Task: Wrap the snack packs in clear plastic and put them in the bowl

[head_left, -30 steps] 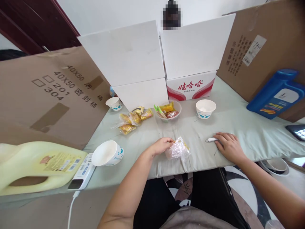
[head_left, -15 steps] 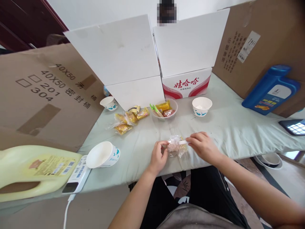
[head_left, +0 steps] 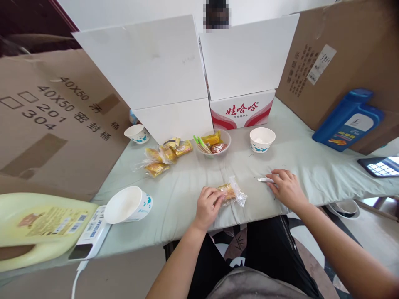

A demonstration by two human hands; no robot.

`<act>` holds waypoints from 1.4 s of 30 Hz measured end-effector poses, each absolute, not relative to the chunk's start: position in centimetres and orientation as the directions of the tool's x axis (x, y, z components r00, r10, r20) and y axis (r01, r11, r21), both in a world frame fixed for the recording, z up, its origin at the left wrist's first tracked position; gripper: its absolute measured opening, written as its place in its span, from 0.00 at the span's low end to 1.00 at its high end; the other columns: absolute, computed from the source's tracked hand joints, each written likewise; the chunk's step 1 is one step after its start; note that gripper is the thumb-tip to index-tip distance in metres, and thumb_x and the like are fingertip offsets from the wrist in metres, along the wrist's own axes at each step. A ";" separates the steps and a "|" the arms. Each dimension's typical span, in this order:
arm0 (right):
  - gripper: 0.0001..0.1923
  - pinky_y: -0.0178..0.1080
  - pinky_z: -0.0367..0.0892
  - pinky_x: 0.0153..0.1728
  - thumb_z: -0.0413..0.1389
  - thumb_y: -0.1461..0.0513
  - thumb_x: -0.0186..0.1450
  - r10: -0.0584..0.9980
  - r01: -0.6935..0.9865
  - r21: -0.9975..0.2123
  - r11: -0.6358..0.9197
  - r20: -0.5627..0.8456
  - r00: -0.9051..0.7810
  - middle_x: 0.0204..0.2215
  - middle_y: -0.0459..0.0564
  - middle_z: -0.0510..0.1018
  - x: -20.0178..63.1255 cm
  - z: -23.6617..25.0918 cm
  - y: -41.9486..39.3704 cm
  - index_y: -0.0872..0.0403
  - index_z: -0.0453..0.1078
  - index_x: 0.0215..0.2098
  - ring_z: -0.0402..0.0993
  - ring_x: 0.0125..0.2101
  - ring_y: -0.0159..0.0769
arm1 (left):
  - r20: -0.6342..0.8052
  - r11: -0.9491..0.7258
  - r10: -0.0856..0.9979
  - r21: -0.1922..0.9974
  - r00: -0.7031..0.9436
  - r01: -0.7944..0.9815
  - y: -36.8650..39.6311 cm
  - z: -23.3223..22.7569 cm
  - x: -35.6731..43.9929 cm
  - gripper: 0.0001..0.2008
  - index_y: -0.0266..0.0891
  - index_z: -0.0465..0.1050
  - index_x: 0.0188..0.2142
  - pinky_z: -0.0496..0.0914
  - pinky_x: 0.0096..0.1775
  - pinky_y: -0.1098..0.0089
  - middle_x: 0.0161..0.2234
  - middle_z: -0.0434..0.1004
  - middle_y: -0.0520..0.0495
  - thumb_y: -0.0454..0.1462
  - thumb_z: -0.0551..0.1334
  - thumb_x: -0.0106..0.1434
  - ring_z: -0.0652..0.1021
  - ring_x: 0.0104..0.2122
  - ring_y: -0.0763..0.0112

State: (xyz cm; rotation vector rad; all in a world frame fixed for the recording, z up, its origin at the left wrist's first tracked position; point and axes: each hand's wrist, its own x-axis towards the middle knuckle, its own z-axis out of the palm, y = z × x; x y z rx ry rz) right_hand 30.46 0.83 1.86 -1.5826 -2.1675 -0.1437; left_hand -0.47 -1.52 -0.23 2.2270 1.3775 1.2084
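A snack in a clear, crinkled plastic wrapper (head_left: 229,191) lies near the table's front edge, yellow-brown inside. My left hand (head_left: 208,207) is closed on the wrapper's left end, thumb and fingers pinched together. To the right, apart from the packet, my right hand (head_left: 288,189) grips a slim white utility knife (head_left: 264,180) low over the cloth, its narrow tip pointing left. Whether the knife touches the cloth I cannot tell. Beyond the hands, a clear plastic bowl (head_left: 229,146) contains wrapped snacks and wooden sticks with green ends. More wrapped snacks (head_left: 157,168) lie to its left.
White paper bowls (head_left: 262,139) with blue prints stand at back right, back left and front left. A pale yellow jug (head_left: 40,228) and a white power strip (head_left: 90,232) lie at left. A blue bottle (head_left: 349,122) and a phone (head_left: 378,166) are right. Cardboard boxes (head_left: 243,114) stand behind.
My right hand has moved right with the utility knife, away from the packet. My left hand stays on the packet, its fingers now reaching farther over the left end.
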 end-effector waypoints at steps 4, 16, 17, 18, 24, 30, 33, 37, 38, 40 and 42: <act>0.17 0.51 0.64 0.51 0.53 0.57 0.67 0.701 0.698 -0.310 0.646 0.602 -0.382 0.50 0.58 0.72 24.2 4.4 -2.5 0.50 0.67 0.53 0.65 0.54 0.48 | 0.486 -0.465 0.865 0.682 0.125 0.565 -1.7 0.1 -0.2 0.09 0.41 0.74 0.36 0.72 0.40 0.64 0.34 0.75 0.46 0.41 0.56 0.67 0.75 0.37 0.67; 0.11 0.47 0.70 0.42 0.48 0.61 0.69 0.802 0.818 -0.270 0.508 0.494 -0.335 0.38 0.55 0.77 26.9 2.5 -1.0 0.53 0.70 0.43 0.73 0.39 0.44 | 0.523 0.000 0.739 0.629 -0.424 0.777 -4.7 -0.5 -9.1 0.11 0.39 0.69 0.42 0.72 0.38 0.63 0.35 0.73 0.45 0.39 0.58 0.60 0.75 0.35 0.64; 0.10 0.46 0.70 0.41 0.48 0.61 0.69 0.779 0.771 -0.302 0.560 0.509 -0.367 0.37 0.54 0.77 26.7 3.0 -1.4 0.53 0.70 0.43 0.73 0.39 0.43 | 0.581 -0.056 0.740 0.554 -0.337 0.831 -4.9 -0.1 -8.9 0.12 0.39 0.69 0.43 0.72 0.41 0.61 0.37 0.73 0.43 0.37 0.58 0.60 0.75 0.38 0.62; 0.09 0.44 0.70 0.41 0.48 0.61 0.69 0.748 0.710 -0.326 0.624 0.512 -0.422 0.36 0.53 0.77 26.2 3.5 -1.8 0.52 0.70 0.42 0.72 0.39 0.41 | 0.604 -0.139 0.768 0.480 -0.212 0.866 -4.9 0.4 -8.4 0.13 0.39 0.70 0.45 0.71 0.45 0.58 0.40 0.73 0.41 0.35 0.57 0.59 0.75 0.42 0.60; 0.11 0.43 0.70 0.43 0.46 0.63 0.70 0.610 0.519 -0.322 0.792 0.382 -0.694 0.39 0.54 0.76 21.2 3.1 -1.4 0.54 0.70 0.41 0.72 0.41 0.40 | 0.301 -0.343 0.932 0.564 0.200 0.751 -1.8 2.2 -5.9 0.08 0.44 0.75 0.37 0.68 0.52 0.57 0.42 0.78 0.46 0.37 0.57 0.62 0.75 0.50 0.59; 0.19 0.44 0.71 0.44 0.44 0.66 0.69 0.820 0.736 -0.361 0.572 0.241 -0.519 0.53 0.58 0.71 20.2 0.8 1.1 0.56 0.65 0.55 0.74 0.46 0.42 | 0.279 0.095 0.866 0.723 -0.415 0.684 2.4 2.3 -8.3 0.08 0.38 0.69 0.38 0.72 0.41 0.61 0.30 0.75 0.48 0.38 0.58 0.60 0.77 0.33 0.64; 0.22 0.45 0.71 0.46 0.43 0.63 0.70 0.864 0.788 -0.355 0.502 0.173 -0.473 0.59 0.57 0.66 19.5 1.3 2.0 0.54 0.60 0.61 0.72 0.51 0.44 | 0.518 -0.059 0.806 0.553 -0.287 0.831 1.9 3.0 -7.3 0.08 0.38 0.70 0.40 0.69 0.47 0.59 0.37 0.74 0.43 0.36 0.59 0.59 0.75 0.41 0.61; 0.23 0.42 0.69 0.46 0.42 0.60 0.72 0.901 0.828 -0.366 0.425 0.081 -0.427 0.58 0.57 0.67 18.6 2.7 3.1 0.54 0.58 0.64 0.71 0.52 0.43 | 0.445 -0.382 0.875 0.392 0.191 0.837 0.7 3.5 -4.2 0.10 0.40 0.73 0.41 0.70 0.46 0.62 0.39 0.78 0.45 0.34 0.54 0.65 0.76 0.42 0.64; 0.23 0.41 0.69 0.45 0.42 0.59 0.72 0.909 0.839 -0.366 0.402 0.051 -0.413 0.56 0.57 0.70 18.5 3.0 3.2 0.54 0.58 0.64 0.73 0.49 0.42 | 0.381 -0.401 0.889 0.380 0.254 0.834 0.6 3.5 -3.6 0.11 0.41 0.73 0.43 0.70 0.47 0.60 0.41 0.78 0.45 0.34 0.54 0.65 0.75 0.43 0.63; 0.22 0.40 0.68 0.41 0.42 0.58 0.72 0.918 0.851 -0.369 0.373 0.017 -0.395 0.49 0.56 0.75 18.8 3.6 3.3 0.54 0.63 0.60 0.76 0.43 0.41 | 0.282 -0.394 0.910 0.363 0.304 0.844 0.6 3.6 -3.1 0.13 0.41 0.73 0.45 0.69 0.47 0.57 0.42 0.79 0.45 0.34 0.53 0.66 0.75 0.44 0.60; 0.19 0.37 0.67 0.38 0.44 0.56 0.72 0.902 0.823 -0.385 0.418 0.064 -0.428 0.43 0.53 0.77 19.5 4.1 2.9 0.53 0.70 0.53 0.76 0.38 0.38 | 0.231 -0.382 0.921 0.387 0.313 0.839 0.6 3.7 -3.1 0.14 0.40 0.74 0.46 0.69 0.48 0.57 0.41 0.79 0.45 0.32 0.51 0.67 0.75 0.44 0.61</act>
